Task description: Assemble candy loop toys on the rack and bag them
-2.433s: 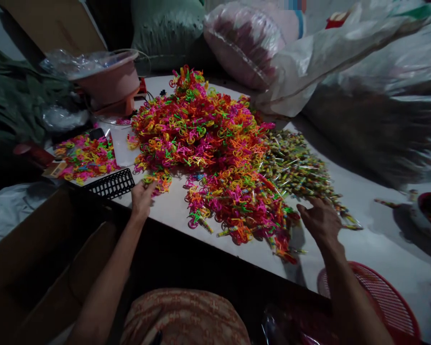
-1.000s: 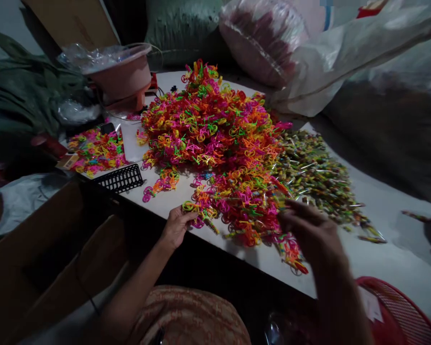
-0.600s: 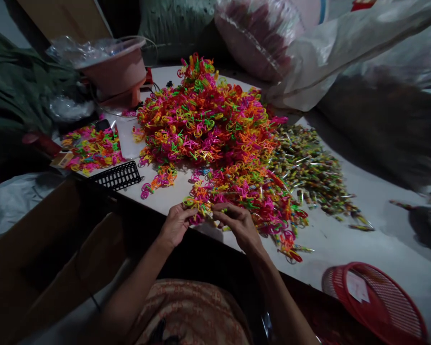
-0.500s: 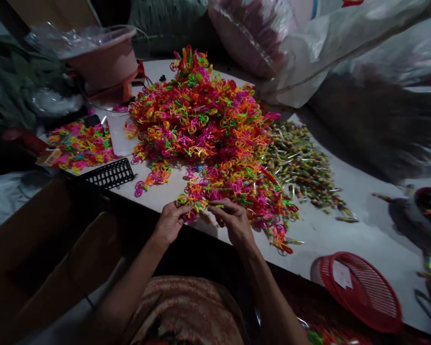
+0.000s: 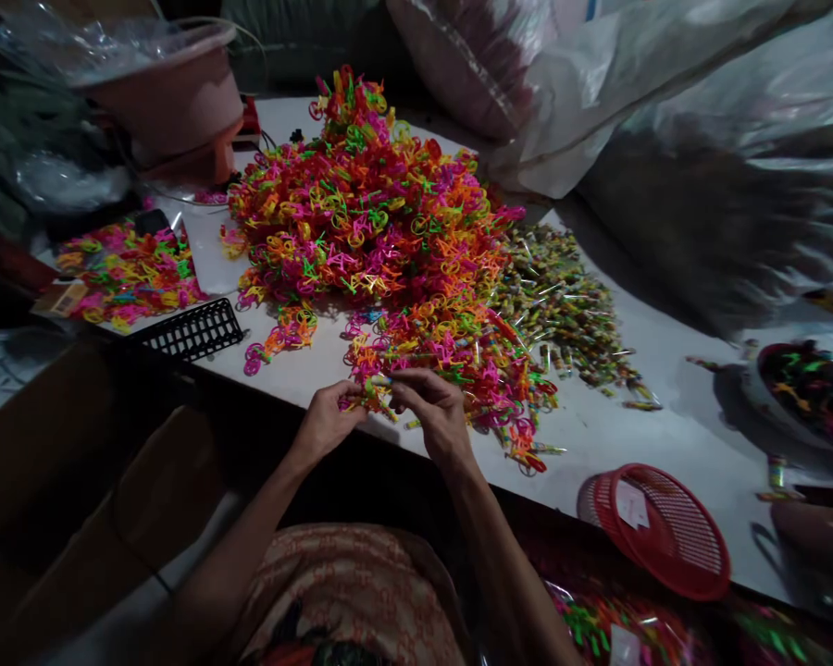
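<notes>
Sacks (image 5: 687,213) from 12 to 2 o'clock get chopped off by the edge of the view, same with a bowl (image 5: 753,384) at 3 (clock centred on the small piece (image 5: 380,380)), and it's all pretty dim. Fingers (image 5: 420,377) cover part of that piece, over the worktop (image 5: 597,430) near its front edge, so can't tell whether it's one bit or two joined. What shows is yellow-green, with a paler stubby end at 3. Left hand (image 5: 329,421) is nearly closed, pinching it from 9; right hand (image 5: 437,416) is pinched down on it from 3. Counting up: two hands, one red basket (image 5: 673,546) at 4, one black rack (image 5: 192,333) between 9 and 10, one pink tub (image 5: 170,106) at 11, one bowl. Three heaps: big neon heap (image 5: 389,213) at 12, smaller neon heap (image 5: 135,273) at 10, wrapped tubes (image 5: 562,305) at 2. Bits per heap? Way too many.
</notes>
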A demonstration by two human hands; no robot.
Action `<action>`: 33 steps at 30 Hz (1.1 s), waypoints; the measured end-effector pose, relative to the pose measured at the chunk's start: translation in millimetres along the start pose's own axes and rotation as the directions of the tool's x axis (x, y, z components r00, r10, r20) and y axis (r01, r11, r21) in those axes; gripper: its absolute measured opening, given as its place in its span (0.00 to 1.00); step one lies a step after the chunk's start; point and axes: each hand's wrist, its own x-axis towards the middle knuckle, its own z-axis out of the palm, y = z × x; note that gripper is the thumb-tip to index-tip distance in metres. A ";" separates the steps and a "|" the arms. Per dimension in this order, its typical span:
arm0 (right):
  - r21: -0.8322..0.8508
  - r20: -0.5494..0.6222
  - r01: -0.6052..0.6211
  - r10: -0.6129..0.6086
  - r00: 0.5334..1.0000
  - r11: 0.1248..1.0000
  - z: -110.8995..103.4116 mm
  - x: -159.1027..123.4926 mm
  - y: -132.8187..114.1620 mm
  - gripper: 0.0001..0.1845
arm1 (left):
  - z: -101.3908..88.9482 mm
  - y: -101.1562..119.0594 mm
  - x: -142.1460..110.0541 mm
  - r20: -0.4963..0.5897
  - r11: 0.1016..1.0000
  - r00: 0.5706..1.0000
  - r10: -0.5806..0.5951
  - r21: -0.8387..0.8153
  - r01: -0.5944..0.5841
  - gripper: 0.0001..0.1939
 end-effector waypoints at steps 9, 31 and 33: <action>-0.228 0.187 -0.047 0.091 0.978 0.973 -14.0 -2.1 -2.1 0.09 | -12.5 -0.2 0.4 0.039 0.974 0.984 0.172 0.143 -0.176 0.10; -0.004 0.236 -0.253 0.247 0.940 0.967 -21.5 -3.7 10.4 0.13 | -13.6 -0.2 -6.1 0.348 0.949 0.934 -0.082 -0.258 0.180 0.17; 0.014 0.238 -0.265 0.254 0.938 0.964 -22.4 -4.2 10.5 0.13 | -13.7 1.2 -6.0 0.373 0.942 0.923 -0.090 -0.270 0.201 0.17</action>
